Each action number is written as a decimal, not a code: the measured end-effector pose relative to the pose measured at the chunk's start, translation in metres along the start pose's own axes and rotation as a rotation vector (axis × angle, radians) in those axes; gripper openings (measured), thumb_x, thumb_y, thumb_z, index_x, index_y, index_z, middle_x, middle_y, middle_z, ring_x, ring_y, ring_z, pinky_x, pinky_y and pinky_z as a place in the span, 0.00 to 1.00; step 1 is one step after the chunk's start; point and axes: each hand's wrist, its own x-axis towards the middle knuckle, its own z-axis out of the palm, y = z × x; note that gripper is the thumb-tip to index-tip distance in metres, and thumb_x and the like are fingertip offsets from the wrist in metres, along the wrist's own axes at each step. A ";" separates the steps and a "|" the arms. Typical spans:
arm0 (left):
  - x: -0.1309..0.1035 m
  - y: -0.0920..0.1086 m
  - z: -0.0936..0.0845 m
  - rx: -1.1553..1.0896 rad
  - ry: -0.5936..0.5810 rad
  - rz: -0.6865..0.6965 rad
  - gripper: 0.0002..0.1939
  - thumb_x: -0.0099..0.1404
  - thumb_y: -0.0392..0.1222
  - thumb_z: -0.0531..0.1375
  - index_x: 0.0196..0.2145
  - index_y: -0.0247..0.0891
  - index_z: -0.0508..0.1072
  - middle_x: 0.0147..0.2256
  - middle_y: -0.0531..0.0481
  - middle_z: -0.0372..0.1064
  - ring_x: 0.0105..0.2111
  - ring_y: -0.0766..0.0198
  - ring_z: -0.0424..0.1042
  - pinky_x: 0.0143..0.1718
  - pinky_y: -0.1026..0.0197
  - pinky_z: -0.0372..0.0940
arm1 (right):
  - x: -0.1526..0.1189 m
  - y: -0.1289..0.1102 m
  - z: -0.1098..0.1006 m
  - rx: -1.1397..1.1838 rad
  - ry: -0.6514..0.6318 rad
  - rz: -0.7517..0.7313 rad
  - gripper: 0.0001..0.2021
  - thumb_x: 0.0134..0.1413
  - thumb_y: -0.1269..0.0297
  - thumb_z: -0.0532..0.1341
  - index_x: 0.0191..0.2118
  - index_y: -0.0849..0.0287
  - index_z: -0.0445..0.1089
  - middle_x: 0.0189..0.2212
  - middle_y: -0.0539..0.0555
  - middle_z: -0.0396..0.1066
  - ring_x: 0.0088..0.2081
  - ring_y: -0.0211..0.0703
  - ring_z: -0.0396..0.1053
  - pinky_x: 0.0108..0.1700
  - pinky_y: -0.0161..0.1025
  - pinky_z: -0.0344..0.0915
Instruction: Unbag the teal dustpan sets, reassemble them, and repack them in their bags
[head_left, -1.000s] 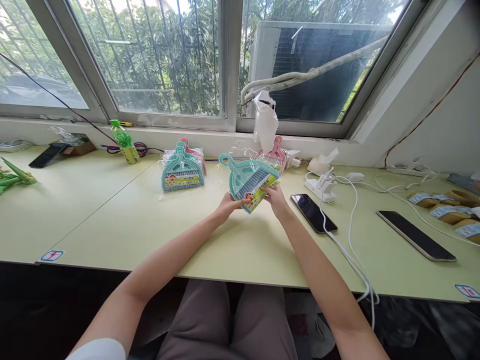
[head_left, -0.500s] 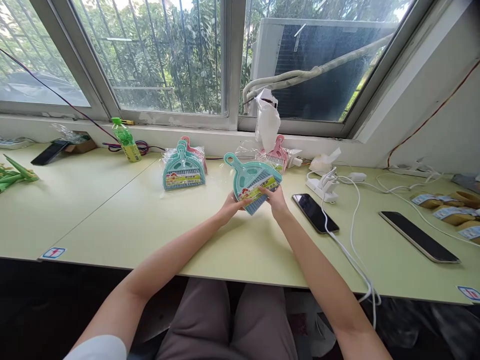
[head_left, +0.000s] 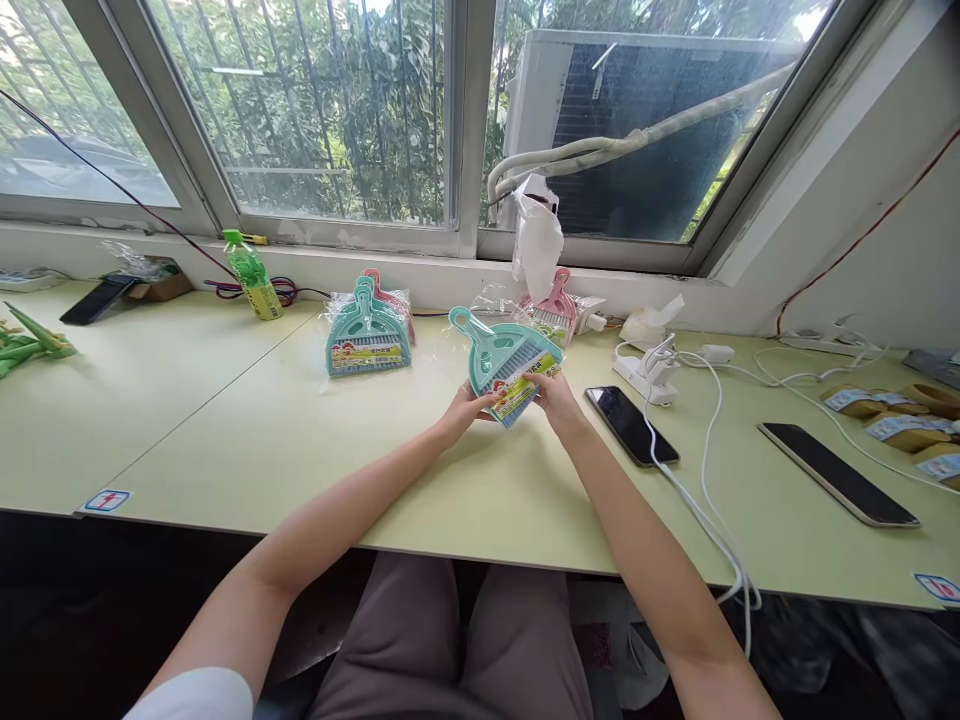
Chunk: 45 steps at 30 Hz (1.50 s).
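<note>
Both hands hold a teal mini dustpan and brush set (head_left: pixel 495 345), tilted, with its loop handle toward the upper left. My left hand (head_left: pixel 466 412) grips its lower left edge, thumb on the front. On the lower right side my right hand (head_left: pixel 553 395) pinches it, thumb over the yellow label (head_left: pixel 521 385). The label lies across the grey-blue bristles, lower down the set than the pan. Left of it, a wrapped teal dustpan set (head_left: pixel 367 335) stands in front of a pink one (head_left: pixel 386 290). Behind the held set is another pink dustpan set (head_left: pixel 556 305) in clear plastic.
A green-capped bottle (head_left: pixel 251 275) stands by the window sill at left. Right of my hands lie a phone (head_left: pixel 630 425), a white power strip (head_left: pixel 646 378) with trailing cables, a second dark device (head_left: pixel 836 475), and rolls of tape (head_left: pixel 907 420). A white plastic bag (head_left: pixel 537 240) rises behind.
The yellow label has slid slightly lower and to the right over the bristles of the held set. Both hands keep nearly the same place and hold.
</note>
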 end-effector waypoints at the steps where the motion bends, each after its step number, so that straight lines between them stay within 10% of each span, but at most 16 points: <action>1: 0.001 -0.001 0.000 -0.004 0.007 0.002 0.28 0.51 0.49 0.67 0.47 0.35 0.69 0.45 0.41 0.73 0.41 0.53 0.74 0.34 0.56 0.72 | 0.000 0.000 0.000 0.002 0.001 -0.005 0.19 0.37 0.67 0.68 0.39 0.53 0.65 0.39 0.48 0.73 0.42 0.43 0.71 0.36 0.36 0.70; 25: 0.002 -0.008 -0.001 0.043 -0.069 0.015 0.33 0.51 0.53 0.68 0.52 0.38 0.67 0.48 0.41 0.73 0.44 0.49 0.74 0.38 0.53 0.71 | 0.001 -0.003 -0.003 -0.033 0.119 0.004 0.19 0.47 0.47 0.63 0.44 0.48 0.66 0.44 0.49 0.73 0.42 0.44 0.72 0.37 0.39 0.70; 33: 0.003 0.002 -0.003 0.005 0.019 -0.009 0.29 0.49 0.49 0.68 0.48 0.36 0.70 0.44 0.41 0.74 0.42 0.50 0.74 0.37 0.52 0.71 | 0.003 -0.004 -0.013 0.033 -0.235 -0.054 0.29 0.34 0.64 0.74 0.46 0.50 0.66 0.41 0.49 0.75 0.40 0.45 0.73 0.41 0.42 0.73; 45: -0.010 0.004 0.009 -0.020 -0.223 -0.059 0.31 0.60 0.54 0.61 0.57 0.37 0.65 0.49 0.37 0.72 0.33 0.57 0.77 0.40 0.53 0.70 | -0.010 -0.003 0.004 0.134 -0.056 -0.181 0.27 0.29 0.64 0.75 0.41 0.54 0.67 0.35 0.50 0.75 0.40 0.45 0.74 0.42 0.42 0.73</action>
